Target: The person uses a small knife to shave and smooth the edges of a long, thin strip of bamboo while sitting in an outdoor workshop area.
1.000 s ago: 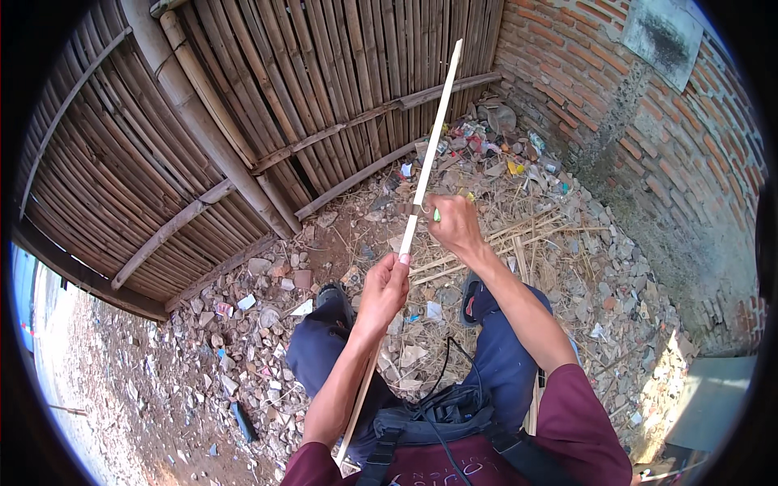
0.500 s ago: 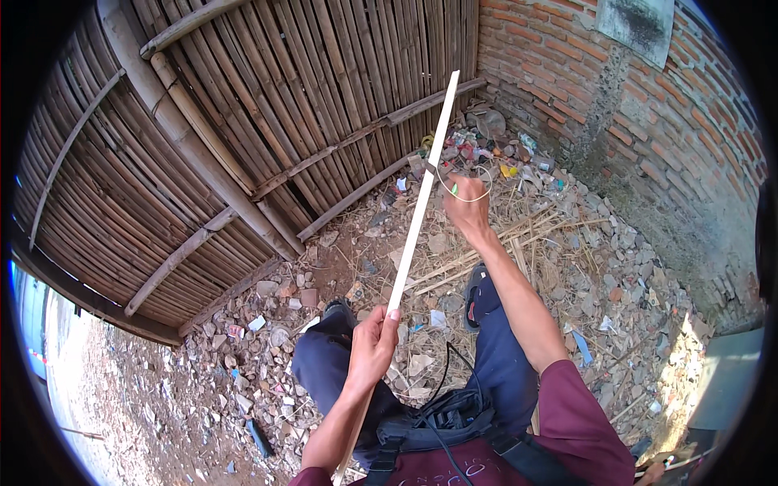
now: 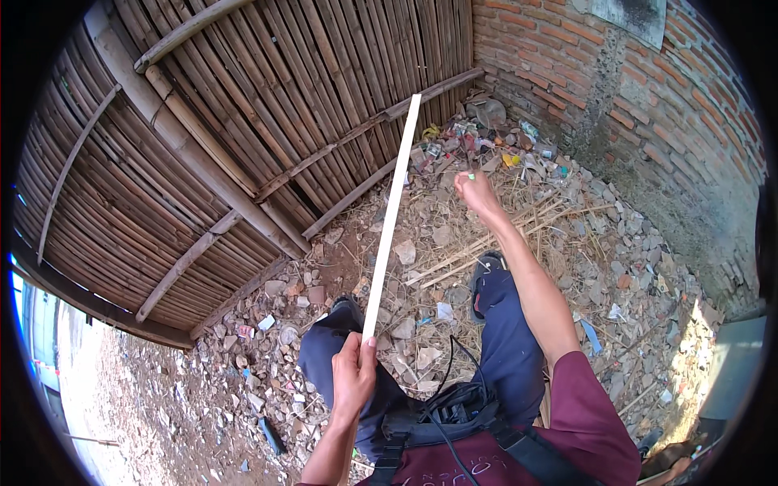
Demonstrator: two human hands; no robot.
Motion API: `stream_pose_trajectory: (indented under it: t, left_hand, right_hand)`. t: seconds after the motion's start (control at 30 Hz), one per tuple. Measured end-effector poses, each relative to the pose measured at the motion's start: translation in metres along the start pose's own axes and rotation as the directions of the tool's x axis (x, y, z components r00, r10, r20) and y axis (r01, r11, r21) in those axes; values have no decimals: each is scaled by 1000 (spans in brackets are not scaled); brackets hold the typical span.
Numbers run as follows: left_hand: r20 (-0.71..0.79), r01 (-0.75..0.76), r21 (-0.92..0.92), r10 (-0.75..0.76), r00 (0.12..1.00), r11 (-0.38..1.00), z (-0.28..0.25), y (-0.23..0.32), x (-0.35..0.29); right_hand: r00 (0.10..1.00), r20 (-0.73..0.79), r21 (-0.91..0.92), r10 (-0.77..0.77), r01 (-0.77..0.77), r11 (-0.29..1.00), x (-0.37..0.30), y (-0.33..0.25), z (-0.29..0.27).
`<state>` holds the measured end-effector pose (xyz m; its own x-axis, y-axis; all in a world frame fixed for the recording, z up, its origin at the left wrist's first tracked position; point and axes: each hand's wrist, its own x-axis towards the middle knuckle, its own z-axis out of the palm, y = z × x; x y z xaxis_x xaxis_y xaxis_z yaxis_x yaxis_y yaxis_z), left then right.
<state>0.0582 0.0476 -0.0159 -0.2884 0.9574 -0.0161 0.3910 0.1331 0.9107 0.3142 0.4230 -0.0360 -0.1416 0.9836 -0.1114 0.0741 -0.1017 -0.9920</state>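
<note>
Left hand point(image 3: 354, 379) grasps the pale strip point(image 3: 395, 211), which slants up and away from my thumb. Right hand point(image 3: 478, 193) is clenched right of the strip, clear of it, on a small green item point(image 3: 472, 176), mostly hidden. Step in hand, I judge: working along the strip. Another pass would require a firm left grip and my right fist brought to the strip. Below the strip: stony, littered ground point(image 3: 616, 324). Beyond it: bamboo wall point(image 3: 324, 89); farther right, brick wall point(image 3: 519, 40).
</note>
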Motion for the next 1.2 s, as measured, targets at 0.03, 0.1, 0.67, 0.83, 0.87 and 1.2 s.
stream_pose_trajectory:
  t: [0.03, 0.1, 0.67, 0.83, 0.87, 1.2]
  left_hand:
    - [-21, -23, -3, 23, 1000, 1000, 1, -1, 6]
    - [-34, -30, -33, 29, 999, 999, 4, 3, 14]
    - [-29, -85, -80, 83, 996, 993, 22, 34, 32]
    - [4, -57, -147, 58, 998, 988, 24, 29, 23]
    - [10, -60, -143, 62, 998, 988, 25, 26, 20]
    - [48, -52, -102, 57, 997, 993, 19, 23, -10]
  right_hand:
    - [951, -41, -241, -307, 289, 927, -8, 0, 11]
    - [810, -3, -464, -587, 519, 718, -28, -4, 35]
    - [479, 266, -553, -836, 787, 275, -101, -18, 96]
    - [498, 184, -554, -847, 764, 329, -93, -20, 90]
    - [499, 183, -556, -847, 764, 329, -89, -23, 87]
    - [526, 86, -599, -846, 706, 378, -74, -38, 57]
